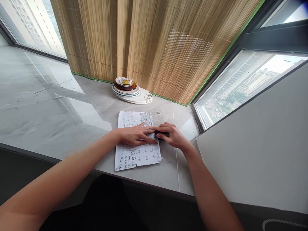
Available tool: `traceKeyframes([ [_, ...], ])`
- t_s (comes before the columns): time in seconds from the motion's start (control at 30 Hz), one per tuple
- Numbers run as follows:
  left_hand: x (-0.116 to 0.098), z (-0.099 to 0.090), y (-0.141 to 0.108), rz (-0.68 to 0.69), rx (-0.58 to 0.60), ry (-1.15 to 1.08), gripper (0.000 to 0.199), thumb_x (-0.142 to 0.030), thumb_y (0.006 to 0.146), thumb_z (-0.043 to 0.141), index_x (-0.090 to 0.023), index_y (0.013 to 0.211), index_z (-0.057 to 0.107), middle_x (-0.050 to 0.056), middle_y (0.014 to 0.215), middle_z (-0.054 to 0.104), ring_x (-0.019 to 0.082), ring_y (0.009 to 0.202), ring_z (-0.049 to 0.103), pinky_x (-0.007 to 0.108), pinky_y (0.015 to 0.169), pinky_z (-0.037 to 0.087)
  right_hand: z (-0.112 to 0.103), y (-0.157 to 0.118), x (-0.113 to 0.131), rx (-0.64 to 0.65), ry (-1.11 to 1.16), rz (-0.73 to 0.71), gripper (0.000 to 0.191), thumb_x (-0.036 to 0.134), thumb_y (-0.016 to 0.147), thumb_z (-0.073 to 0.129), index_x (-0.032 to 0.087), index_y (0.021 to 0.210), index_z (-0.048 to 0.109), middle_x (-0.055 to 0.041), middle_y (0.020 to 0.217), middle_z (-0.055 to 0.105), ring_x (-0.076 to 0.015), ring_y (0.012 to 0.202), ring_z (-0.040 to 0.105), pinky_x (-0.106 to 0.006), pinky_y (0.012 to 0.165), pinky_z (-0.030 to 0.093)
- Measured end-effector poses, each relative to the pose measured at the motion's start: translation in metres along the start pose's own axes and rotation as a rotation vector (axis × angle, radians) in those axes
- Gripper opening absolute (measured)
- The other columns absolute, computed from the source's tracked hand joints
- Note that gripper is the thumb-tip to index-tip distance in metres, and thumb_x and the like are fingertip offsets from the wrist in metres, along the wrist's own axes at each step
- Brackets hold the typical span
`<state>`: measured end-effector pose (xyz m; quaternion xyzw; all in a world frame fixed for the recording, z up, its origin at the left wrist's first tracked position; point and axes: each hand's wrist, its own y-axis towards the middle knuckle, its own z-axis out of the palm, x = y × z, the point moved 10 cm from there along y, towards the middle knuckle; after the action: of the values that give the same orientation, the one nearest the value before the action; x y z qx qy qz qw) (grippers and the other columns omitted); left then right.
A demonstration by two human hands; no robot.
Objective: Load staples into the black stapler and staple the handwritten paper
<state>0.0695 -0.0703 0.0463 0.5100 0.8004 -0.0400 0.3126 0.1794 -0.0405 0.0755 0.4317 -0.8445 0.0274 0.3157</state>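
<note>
A sheet of white paper [146, 157] with handwritten columns lies on the grey marble-patterned ledge. Its upper right part carries a dense dark patterned patch. My left hand [136, 134] rests flat across the middle of the paper, fingers spread and pointing right. At the paper's right edge, my right hand [170, 134] is closed around a small black handheld tool [162, 133]. The tool's tip meets the paper close to my left fingertips. Most of its body is hidden by my fingers, so its exact kind does not show.
Behind the paper stands a stack of plates [126, 91], topped by a small yellow packet [127, 82]. A bamboo blind [134, 38] hangs along the back. To the right are a window frame [196, 118] and a white wall [260, 144]. The ledge's front edge [154, 183] runs below the paper.
</note>
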Motion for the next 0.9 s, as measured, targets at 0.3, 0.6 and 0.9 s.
traceKeyframes([
  [0.3,0.006,0.016,0.0,-0.026,0.159,0.145,0.047,-0.027,0.105,0.047,-0.041,0.148,0.057,-0.001,0.17,0.033,0.033,0.159,0.023,0.059,0.13,0.009,0.004,0.0,0.008,-0.012,-0.059,0.022,0.037,0.022,0.099,0.062,0.036,0.132,0.072,-0.0043,0.099,0.073,-0.023,0.094,0.06,-0.039,0.086,0.049],
  [0.6,0.008,0.014,0.0,0.007,0.08,0.079,0.045,-0.023,0.102,0.055,-0.042,0.142,0.064,-0.001,0.168,0.037,0.035,0.156,0.03,0.06,0.13,0.013,0.013,0.002,0.011,0.026,-0.161,0.059,0.038,0.02,0.099,0.061,0.04,0.129,0.072,-0.0018,0.099,0.071,-0.021,0.094,0.057,-0.036,0.084,0.044],
  [0.9,0.01,0.014,0.0,0.001,0.092,0.066,0.04,-0.024,0.102,0.056,-0.04,0.136,0.069,-0.001,0.171,0.031,0.033,0.158,0.025,0.062,0.13,0.009,0.024,0.002,0.017,0.082,-0.432,0.065,0.027,0.02,0.098,0.059,0.032,0.115,0.075,-0.0033,0.108,0.068,-0.0217,0.103,0.055,-0.037,0.084,0.036],
])
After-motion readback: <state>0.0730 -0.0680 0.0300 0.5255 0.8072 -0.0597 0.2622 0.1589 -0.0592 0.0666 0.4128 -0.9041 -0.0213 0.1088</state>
